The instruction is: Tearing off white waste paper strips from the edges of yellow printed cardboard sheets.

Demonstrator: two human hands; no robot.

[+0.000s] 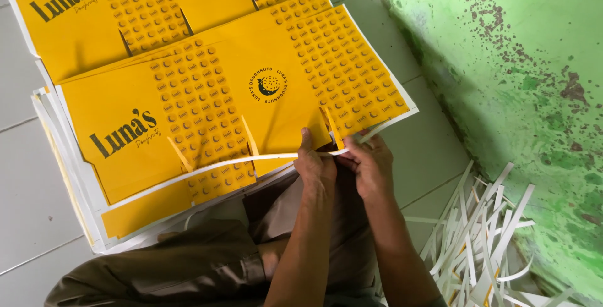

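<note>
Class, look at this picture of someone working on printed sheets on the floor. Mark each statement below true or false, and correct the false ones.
1. Both hands grip the near edge of the top yellow sheet. True: the left hand and right hand hold it side by side.
2. The wall is blue. False: it is green, with dark patches.
3. White paper strips lie by the wall. True.
4. Only one sheet is present. False: the top sheet lies on a stack of sheets.
5. The floor is tiled. True.
</note>
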